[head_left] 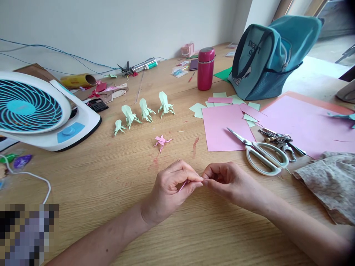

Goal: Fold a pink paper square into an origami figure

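Observation:
My left hand (172,186) is closed in a pinch on a thin piece of folded pink paper (183,185); most of it is hidden by the fingers. Thumb and forefinger of my right hand (229,183) are pinched together, touching the tips of the left fingers. Whatever lies between the right fingertips is too small to make out. Beyond the hands stands a small pink origami figure (161,142) with thin legs. Behind it, several pale green origami figures (130,116) stand in a slanting row.
White-handled scissors (267,157) lie right, partly on pink paper (226,127), beside keys (283,142). Pale green paper pieces (197,109) lie behind. A magenta flask (205,70) and blue bag (257,61) stand farther back. A fan (73,127) is left; crumpled cloth (330,184) lies right.

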Demonstrator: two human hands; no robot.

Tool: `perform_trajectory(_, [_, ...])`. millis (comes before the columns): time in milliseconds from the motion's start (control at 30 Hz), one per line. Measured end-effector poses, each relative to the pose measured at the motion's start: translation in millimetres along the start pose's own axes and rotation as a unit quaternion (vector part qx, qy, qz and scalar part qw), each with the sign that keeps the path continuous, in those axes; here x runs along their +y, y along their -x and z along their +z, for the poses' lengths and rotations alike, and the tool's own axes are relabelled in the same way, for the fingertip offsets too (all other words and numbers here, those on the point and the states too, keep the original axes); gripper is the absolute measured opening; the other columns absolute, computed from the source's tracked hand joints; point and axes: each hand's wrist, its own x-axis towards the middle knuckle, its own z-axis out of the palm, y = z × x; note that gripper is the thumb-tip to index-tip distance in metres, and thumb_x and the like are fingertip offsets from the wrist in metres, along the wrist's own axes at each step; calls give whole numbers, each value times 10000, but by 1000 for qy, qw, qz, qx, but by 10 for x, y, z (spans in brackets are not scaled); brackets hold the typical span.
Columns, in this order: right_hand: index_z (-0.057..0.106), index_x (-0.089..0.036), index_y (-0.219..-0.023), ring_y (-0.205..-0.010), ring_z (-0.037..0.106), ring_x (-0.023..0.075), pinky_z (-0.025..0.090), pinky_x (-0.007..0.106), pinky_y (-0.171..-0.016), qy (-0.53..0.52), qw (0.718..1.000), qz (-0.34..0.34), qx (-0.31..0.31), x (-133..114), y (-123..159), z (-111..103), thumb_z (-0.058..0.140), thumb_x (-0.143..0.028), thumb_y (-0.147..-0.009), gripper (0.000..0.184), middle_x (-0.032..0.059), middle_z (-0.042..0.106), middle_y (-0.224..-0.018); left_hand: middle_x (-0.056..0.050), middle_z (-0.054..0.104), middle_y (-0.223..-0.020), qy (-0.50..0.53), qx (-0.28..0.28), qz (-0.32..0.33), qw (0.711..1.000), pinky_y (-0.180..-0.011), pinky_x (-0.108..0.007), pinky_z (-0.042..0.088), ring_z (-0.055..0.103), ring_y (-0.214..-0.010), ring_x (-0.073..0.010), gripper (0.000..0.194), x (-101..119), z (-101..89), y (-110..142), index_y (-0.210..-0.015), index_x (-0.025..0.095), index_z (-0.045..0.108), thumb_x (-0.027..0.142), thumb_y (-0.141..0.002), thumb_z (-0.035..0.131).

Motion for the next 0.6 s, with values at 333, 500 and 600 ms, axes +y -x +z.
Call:
perform_trajectory(333, [651,-167,-765,-561,338,94,235,246,-511,-19,999,26,-13,-24,-17,-65,712,-440,-796,281,-48,472,-611,-72,693,-798,14,29,33,999,-663,-248,546,658,-737,-140,53,-55,26,11,-855,132,752,94,-865,717])
perform_trajectory(500, [650,-174,-774,-581,388,111,259,255,-528,-13,999,43,-14,-39,-10,-66,707,-503,-796,335,-31,495,-627,-74,707,-810,14,31,37,999,-675,-249,556,671,-741,-141,56,-52,24,5,-861,132,756,93,-865,716])
perform_trajectory(600, [651,-175,-771,-577,398,112,265,253,-523,-16,999,40,-13,-46,-21,-62,713,-524,-787,355,-25,514,-626,-70,704,-800,5,35,24,999,-664,-242,550,665,-726,-135,58,-45,24,14,-849,136,756,103,-870,713])
